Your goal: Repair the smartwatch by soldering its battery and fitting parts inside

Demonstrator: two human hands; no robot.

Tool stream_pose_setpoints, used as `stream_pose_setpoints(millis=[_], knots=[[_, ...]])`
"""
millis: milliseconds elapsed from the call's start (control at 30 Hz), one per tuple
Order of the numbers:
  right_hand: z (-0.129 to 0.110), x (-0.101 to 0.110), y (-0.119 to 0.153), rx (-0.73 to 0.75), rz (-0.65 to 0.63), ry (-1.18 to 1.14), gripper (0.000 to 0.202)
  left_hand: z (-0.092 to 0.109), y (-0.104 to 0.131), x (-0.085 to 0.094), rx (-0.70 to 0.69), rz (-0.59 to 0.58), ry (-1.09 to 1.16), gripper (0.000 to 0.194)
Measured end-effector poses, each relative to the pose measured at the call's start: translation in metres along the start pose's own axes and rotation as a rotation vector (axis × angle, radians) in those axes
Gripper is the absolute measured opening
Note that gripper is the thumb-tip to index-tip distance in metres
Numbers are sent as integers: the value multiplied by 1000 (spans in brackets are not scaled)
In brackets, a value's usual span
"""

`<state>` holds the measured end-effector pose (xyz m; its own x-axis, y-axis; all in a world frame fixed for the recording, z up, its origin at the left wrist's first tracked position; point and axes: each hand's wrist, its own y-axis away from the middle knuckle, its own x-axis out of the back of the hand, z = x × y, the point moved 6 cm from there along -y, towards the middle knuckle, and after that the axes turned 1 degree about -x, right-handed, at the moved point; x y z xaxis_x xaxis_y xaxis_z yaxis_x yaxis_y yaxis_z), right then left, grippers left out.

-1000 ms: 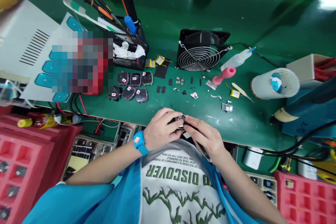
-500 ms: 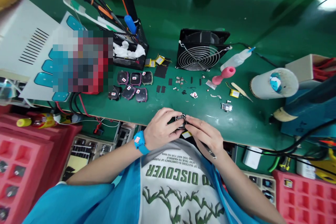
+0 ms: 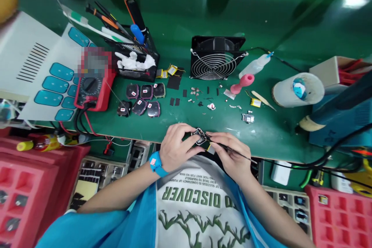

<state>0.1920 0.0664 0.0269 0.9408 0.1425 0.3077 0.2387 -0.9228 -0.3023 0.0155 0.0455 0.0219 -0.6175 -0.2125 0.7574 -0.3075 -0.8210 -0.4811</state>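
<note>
Along the left of the green bench [image 3: 186,116], a red multimeter [image 3: 92,87] sits just beside a white slotted unit [image 3: 31,56], its leads running off the near edge. A black mesh caddy [image 3: 135,75] comes next, with tools upright or slanted in it, likely so their handles are easy to grab. To its right, 6 labelled cases [image 3: 146,92] lie in 2 rows of 3, apparently grouped to stay apart from the loose parts. Farther along, a black fan [image 3: 213,65] faces the person, presumably to blow across the work. Right of it are a translucent bottle [image 3: 255,65], a pink tool [image 3: 241,84] and a white cup [image 3: 300,90], all kept off the near edge, probably to free space for the hands.

As for the hands, the left hand [image 3: 178,143] is partly closed, its thumb and fingers bent round the left side of a small open case [image 3: 200,136], perhaps to steady it. This case is at the near edge of the bench, between the hands; whether it rests there, I cannot tell. The right hand [image 3: 234,155] pinches a thin dark tool [image 3: 241,154] pen-fashion, aimed at the case's right side; tip contact is unclear.
</note>
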Motion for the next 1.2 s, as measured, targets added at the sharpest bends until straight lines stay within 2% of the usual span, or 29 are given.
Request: stream_pose_setpoints(millis=[167, 300, 467, 600, 800, 900, 1067, 1200], knots=[[-4, -4, -2, 66, 10, 23, 23, 1, 1, 0, -39, -17, 22, 20], [-4, -6, -2, 74, 20, 71, 26, -1, 3, -2, 7, -43, 29, 20], [-7, -8, -5, 86, 22, 75, 25, -1, 5, -2, 0, -48, 57, 25], [-1, -7, -5, 4, 53, -23, 23, -2, 7, -3, -1, -50, 71, 29], [15, 9, -2, -183, 221, -115, 14, -1, 5, -3, -19, -26, 62, 26], [17, 15, -3, -208, 274, -146, 7, -1, 5, -4, 10, -24, 64, 26], [15, 11, -6, -235, 220, -235, 7, -2, 2, -1, 83, 1, 93, 33], [14, 5, -7, -248, 136, -292, 6, -10, -5, 8, 227, -4, 219, 35]])
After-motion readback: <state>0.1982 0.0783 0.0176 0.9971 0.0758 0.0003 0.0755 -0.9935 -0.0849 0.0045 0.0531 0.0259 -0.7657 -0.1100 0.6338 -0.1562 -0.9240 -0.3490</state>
